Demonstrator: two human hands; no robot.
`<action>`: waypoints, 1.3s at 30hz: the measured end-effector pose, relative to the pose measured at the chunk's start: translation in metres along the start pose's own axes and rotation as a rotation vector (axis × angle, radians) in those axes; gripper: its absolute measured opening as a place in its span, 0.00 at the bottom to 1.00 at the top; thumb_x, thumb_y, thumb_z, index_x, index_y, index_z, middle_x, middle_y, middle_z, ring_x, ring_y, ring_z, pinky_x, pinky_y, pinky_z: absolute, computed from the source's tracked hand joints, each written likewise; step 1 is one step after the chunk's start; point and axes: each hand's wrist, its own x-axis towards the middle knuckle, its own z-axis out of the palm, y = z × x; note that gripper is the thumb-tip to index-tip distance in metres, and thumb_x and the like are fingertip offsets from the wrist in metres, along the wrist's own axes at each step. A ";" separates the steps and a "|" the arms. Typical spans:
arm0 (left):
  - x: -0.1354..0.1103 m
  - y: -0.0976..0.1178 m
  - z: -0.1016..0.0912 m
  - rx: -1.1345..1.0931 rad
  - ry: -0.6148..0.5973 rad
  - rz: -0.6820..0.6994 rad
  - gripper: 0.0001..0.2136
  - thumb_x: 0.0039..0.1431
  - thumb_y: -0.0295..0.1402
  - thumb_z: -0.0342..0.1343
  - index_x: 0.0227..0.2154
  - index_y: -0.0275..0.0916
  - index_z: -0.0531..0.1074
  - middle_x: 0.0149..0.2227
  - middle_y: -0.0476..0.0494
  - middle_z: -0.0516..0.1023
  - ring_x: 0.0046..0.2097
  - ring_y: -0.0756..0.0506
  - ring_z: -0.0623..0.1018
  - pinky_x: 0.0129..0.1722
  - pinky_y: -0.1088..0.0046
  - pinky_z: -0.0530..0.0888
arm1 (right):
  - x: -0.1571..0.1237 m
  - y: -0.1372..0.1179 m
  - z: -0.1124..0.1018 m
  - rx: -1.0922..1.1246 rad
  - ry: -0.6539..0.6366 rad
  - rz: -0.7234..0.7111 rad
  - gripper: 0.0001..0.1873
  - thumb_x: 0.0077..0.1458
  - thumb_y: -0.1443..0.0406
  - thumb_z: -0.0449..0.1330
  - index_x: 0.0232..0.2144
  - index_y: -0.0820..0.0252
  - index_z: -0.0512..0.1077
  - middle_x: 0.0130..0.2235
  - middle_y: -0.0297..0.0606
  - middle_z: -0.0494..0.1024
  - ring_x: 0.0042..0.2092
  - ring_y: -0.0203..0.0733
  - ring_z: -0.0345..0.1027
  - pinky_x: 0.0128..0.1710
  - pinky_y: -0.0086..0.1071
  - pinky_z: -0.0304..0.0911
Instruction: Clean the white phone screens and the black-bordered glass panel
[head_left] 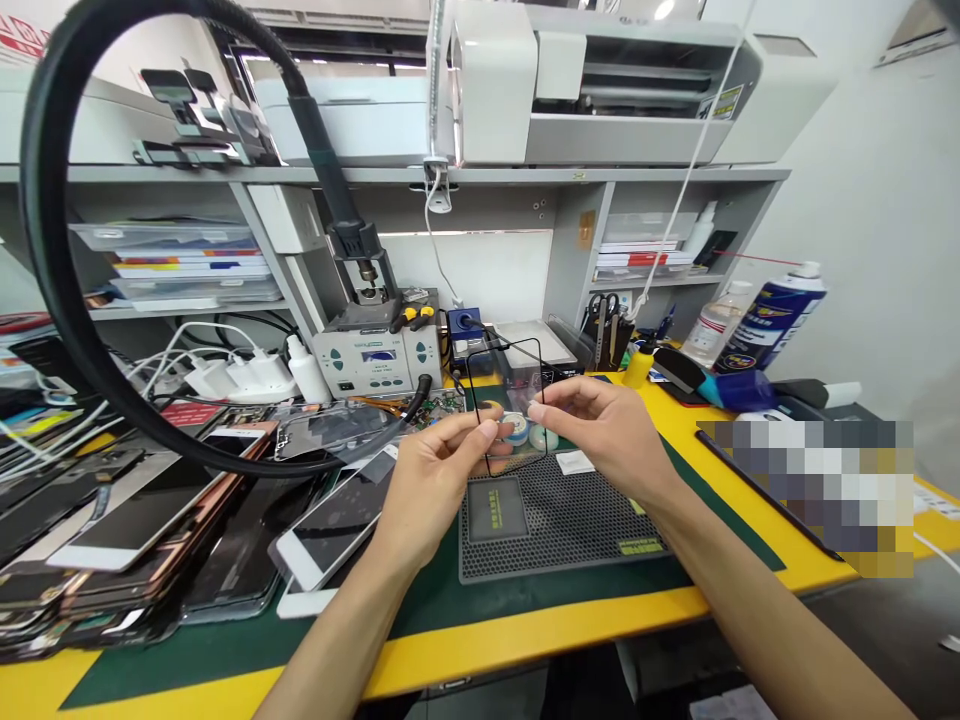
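Both hands [442,455] [611,425] on black-edged panel [508,408], thick hose [45,230] in front of phones [157,500]

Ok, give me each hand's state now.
Left hand: closed, holding the clear black-rimmed panel.
Right hand: at its opposite edge; whether gripping cannot be told.

Bright, soft-shadowed light, lamp glare [664,9] up top, stretched edges, pixelated patch [825,500] right.

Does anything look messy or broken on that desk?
Yes, the phone pile on the left looks messy: it's stacked unevenly, with pieces pointing different ways. I can't see any cracks in the clear pane the left hand holds.
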 end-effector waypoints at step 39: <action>0.002 0.006 0.002 -0.099 0.034 -0.062 0.13 0.59 0.38 0.66 0.42 0.33 0.83 0.46 0.32 0.84 0.45 0.37 0.84 0.43 0.61 0.82 | -0.002 -0.008 -0.002 0.349 -0.109 0.140 0.16 0.50 0.58 0.74 0.33 0.61 0.73 0.36 0.45 0.85 0.39 0.50 0.82 0.31 0.37 0.79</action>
